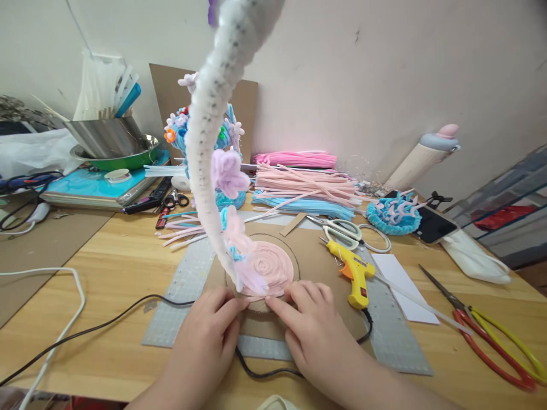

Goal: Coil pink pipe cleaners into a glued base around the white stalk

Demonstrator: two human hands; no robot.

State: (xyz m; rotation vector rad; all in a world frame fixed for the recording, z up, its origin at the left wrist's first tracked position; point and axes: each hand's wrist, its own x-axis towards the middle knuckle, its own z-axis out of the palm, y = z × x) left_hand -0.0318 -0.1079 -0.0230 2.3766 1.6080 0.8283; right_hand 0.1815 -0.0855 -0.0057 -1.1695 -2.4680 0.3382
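A spiral of pale pink pipe cleaner (273,263) lies coiled into a disc on brown cardboard (325,273), inside a drawn pencil circle. At its lower left edge my left hand (213,322) is closed, fingertips on the pink strand. My right hand (314,322) presses the same strand at the lower right edge, index finger forward and the other fingers curled. A white wrapped curved stem (200,136) with lilac and pink fuzzy flowers (231,173) hangs in front, close to the camera, covering part of the disc's left side.
A yellow glue gun (352,270) lies right of the disc, its black cord running below my hands. Red-and-yellow scissors (482,330) and white-handled scissors (342,230) lie nearby. Behind are bundles of pipe cleaners (303,185). A grey cutting mat (171,319) is under the cardboard.
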